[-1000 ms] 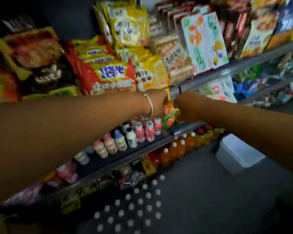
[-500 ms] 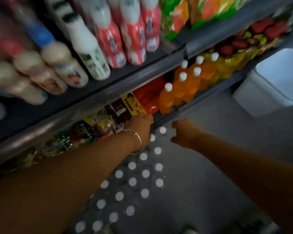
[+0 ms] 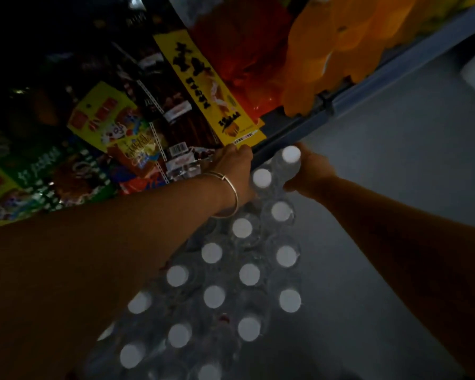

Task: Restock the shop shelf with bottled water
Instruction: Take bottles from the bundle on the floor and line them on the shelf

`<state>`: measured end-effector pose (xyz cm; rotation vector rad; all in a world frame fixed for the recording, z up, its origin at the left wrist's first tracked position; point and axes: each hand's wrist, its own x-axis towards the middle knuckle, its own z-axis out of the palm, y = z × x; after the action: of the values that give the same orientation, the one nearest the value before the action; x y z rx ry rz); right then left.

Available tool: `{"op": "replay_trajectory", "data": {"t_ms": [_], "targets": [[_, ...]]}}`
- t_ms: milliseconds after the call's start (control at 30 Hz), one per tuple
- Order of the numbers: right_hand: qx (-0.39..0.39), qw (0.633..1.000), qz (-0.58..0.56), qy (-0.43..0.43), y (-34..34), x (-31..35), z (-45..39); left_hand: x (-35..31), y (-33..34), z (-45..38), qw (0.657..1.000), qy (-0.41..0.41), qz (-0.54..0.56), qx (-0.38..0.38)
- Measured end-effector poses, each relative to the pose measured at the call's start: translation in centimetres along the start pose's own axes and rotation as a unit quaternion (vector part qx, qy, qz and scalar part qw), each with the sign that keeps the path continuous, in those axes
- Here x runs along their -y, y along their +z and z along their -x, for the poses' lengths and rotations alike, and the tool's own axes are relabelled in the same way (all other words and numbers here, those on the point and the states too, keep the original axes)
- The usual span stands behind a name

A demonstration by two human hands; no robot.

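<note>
The pack of water bottles [image 3: 225, 283] stands on the grey floor [image 3: 381, 215] under the shelf edge [image 3: 340, 105]. The bottles are upright, round white caps up; the pack's long axis runs from near the camera toward the shelf. The clear plastic looks shiny and wrinkled. The right hand [image 3: 310, 171] curls around the farthest bottle [image 3: 290, 154]. The left hand [image 3: 235, 165], with a thin metal bangle [image 3: 228, 193], rests at the pack's far corner; its grip I cannot tell. Orange drink bottles [image 3: 327, 58] stand above.
</note>
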<state>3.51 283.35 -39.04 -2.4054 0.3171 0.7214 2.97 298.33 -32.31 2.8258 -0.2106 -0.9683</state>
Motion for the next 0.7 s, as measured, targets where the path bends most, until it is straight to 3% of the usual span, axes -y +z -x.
{"op": "replay_trajectory", "data": {"t_ms": [300,700], "targets": [[-0.072,0.995,-0.059,-0.032,-0.1,-0.4,1.0,0.3,-0.4,0.5,1.000,0.012,-0.011,-0.017],[-0.023,0.983,-0.033,-0.178,-16.4,4.8,15.3,-6.2,-13.5,11.4,0.998,0.033,-0.049,0.005]]}}
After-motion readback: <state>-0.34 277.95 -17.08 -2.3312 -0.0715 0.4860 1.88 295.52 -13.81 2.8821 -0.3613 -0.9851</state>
